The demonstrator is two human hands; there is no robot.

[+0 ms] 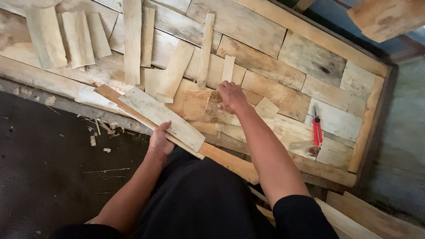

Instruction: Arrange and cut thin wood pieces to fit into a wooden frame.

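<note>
Under my right hand (231, 96) the small wood piece (201, 105) is raw, matt and rough-grained. The pale plank (161, 117) my left hand (160, 140) grips looks dry, chalky and unfinished. By the wooden panel's (310, 57) right edge lies a glossy red plastic cutter (317, 131).

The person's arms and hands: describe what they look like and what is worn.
Both forearms are bare. The left hand and right hand wear no gloves, rings or watch that can be seen. A black sleeve covers the right upper arm, matching the black clothing below.

Daylight is falling on a dark floor (48, 177) scattered with wood splinters (99, 132), while greyish ground (400, 146) is showing past the framed wooden panel's (367, 124) right edge.
</note>
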